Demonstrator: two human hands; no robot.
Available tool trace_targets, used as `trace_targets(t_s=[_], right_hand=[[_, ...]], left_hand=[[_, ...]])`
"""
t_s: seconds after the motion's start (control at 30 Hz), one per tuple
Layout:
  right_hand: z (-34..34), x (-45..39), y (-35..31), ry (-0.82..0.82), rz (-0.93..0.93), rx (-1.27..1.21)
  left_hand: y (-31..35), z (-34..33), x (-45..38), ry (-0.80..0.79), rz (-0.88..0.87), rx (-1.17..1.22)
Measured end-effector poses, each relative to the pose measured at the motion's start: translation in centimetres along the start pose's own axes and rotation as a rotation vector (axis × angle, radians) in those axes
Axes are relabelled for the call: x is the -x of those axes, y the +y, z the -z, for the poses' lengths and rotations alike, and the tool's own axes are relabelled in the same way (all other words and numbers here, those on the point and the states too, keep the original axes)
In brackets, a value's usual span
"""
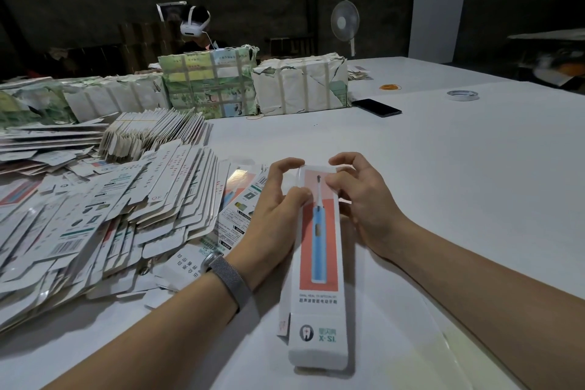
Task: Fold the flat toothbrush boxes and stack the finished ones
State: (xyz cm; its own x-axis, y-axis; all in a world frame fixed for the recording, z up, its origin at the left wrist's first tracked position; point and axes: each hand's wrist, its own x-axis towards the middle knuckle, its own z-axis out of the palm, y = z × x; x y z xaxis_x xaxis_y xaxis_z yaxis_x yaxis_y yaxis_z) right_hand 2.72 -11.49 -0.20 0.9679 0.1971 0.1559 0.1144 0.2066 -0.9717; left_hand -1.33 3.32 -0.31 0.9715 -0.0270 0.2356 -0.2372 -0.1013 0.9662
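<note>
**Toothbrush box: far end being closed**

One toothbrush box (319, 263) is lying lengthwise on the white table (443, 184), printed face up: blue brush on a coral panel, tooth logo near the close end. It's looking formed rather than flat, with a side flap sticking out at the near left. The flat box blanks (104, 215) are sitting in a loose, sprawling heap just left of it, overlapping each other at mixed angles.
</note>
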Motion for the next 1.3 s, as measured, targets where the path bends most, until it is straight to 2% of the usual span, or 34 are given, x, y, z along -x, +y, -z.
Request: trace_targets(t_s=[0.33,0.7,0.83,0.97,1.03,1.17,1.3], right_hand=[[0.0,0.3,-0.5,0.048,-0.041,-0.052],[-0.2,0.7,-0.8,0.079,-0.046,0.019],[-0.2,0.8,-1.2,0.064,0.031,0.276],[0.5,1.5,-2.9,-0.185,0.079,0.719],[0.7,1.8,-3.2,-0.228,0.118,0.914],[2.3,1.4,-4.7,-0.125,0.177,1.111],[7.7,2.0,-8.2,0.032,0.050,1.333]], left_hand=[[-0.5,0.2,-0.1,-0.027,0.003,0.021],[-0.9,0.2,-0.4,-0.034,0.014,0.116],[-1.1,0.0,-0.5,0.040,-0.012,0.173],[-1.1,0.2,-0.5,0.074,-0.042,0.126],[-1.0,0.2,-0.4,0.036,-0.062,0.128],[-0.6,-0.2,-0.4,-0.005,-0.066,0.141],[-0.8,-0.3,-0.4,0.042,-0.023,0.105]])
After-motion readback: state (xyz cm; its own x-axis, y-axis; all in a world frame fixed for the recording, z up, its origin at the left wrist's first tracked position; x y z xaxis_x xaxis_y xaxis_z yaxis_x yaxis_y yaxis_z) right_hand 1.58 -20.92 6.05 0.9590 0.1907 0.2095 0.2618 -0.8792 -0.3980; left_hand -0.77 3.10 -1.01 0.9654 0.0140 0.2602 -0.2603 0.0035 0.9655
